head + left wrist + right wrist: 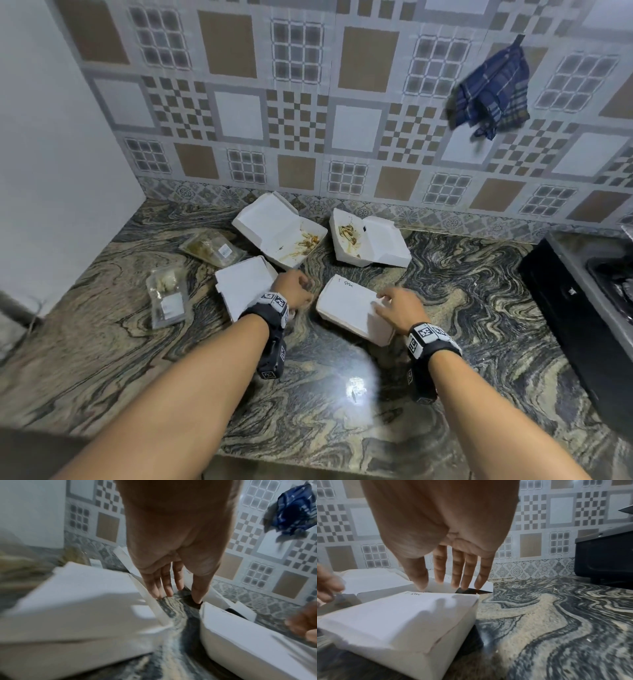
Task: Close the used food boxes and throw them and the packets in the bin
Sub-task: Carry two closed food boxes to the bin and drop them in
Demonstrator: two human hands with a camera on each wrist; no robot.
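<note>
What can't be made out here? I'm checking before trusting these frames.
- Bin: in no view.
- Closed boxes' contents: lids hide them, both left box and right box.
- Writing on the right box: too small, head and right wrist views.
- Packets: blurred in head view.

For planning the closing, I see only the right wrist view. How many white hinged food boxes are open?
Observer: Two, by the tiled wall: the left open box and the right open box, both food-stained.
Operator: Where are the packets?
Observer: Two clear plastic packets, the far packet and the near packet, lie left of the boxes.
Operator: Does the left hand hold anything?
Observer: No, the left hand is empty, fingers straight, between the plain closed box and the handwritten closed box.
</note>
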